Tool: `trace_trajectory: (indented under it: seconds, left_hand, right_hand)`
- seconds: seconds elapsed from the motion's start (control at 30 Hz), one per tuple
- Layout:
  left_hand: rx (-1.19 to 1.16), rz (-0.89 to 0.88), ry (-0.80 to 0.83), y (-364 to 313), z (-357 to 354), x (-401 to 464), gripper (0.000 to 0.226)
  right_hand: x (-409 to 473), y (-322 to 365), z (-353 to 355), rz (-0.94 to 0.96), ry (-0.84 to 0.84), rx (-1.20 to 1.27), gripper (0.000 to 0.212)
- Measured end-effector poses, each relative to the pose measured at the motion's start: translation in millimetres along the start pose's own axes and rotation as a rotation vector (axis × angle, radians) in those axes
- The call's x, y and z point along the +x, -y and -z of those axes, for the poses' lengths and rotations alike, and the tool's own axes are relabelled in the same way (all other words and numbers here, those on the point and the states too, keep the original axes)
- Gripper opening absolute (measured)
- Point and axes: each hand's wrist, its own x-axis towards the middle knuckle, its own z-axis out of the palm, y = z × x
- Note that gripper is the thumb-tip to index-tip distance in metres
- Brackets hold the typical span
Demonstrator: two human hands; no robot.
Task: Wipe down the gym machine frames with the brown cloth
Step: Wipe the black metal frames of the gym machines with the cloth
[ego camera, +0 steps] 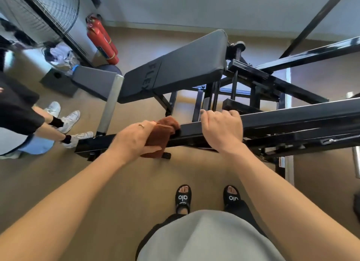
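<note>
A black steel frame bar (282,122) of the gym machine runs across the middle of the view, from lower left to right. My left hand (134,138) grips the folded brown cloth (161,136) and holds it wrapped over the bar near its left end. Just to the right of the cloth, my right hand (222,128) curls over the top of the same bar and holds it. Behind the bar sits the machine's dark grey padded bench (179,69), tilted up to the right.
Another person's legs in white shoes (70,122) stand at the left, close to the bar's end. Two red fire extinguishers (103,40) and a large fan (39,13) stand at the back left. More black frame tubes (311,54) cross at the right. My sandalled feet (206,198) stand on tan floor.
</note>
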Motion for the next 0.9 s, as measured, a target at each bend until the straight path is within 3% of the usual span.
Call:
trace_trajectory:
  seconds: [0.17,0.3,0.4,0.73,0.9]
  left_hand:
    - [-0.002,0.048,0.068,41.2,8.4,-16.3,0.070]
    - [0.010,-0.077,-0.045,-10.7,-7.5,9.9,0.068]
    - [-0.043,-0.131,-0.083,-32.6,-9.5,24.0,0.065]
    - [-0.022,-0.025,0.023,102.9,2.0,-51.4,0.074]
    - [-0.001,-0.038,-0.060,50.5,-12.8,-18.2,0.073]
  right_hand:
    - [-1.5,1.5,1.1,-0.088,-0.021,-0.055,0.065]
    - [4.3,30.3,-5.2,-0.087,-0.014,-0.139,0.059]
    - [9.3,67.2,-9.5,-0.041,0.036,-0.057,0.046]
    - [5.2,65.0,-35.3,-0.099,-0.092,-0.035,0.060]
    - [6.0,69.7,-38.0,-0.119,-0.095,-0.033,0.059]
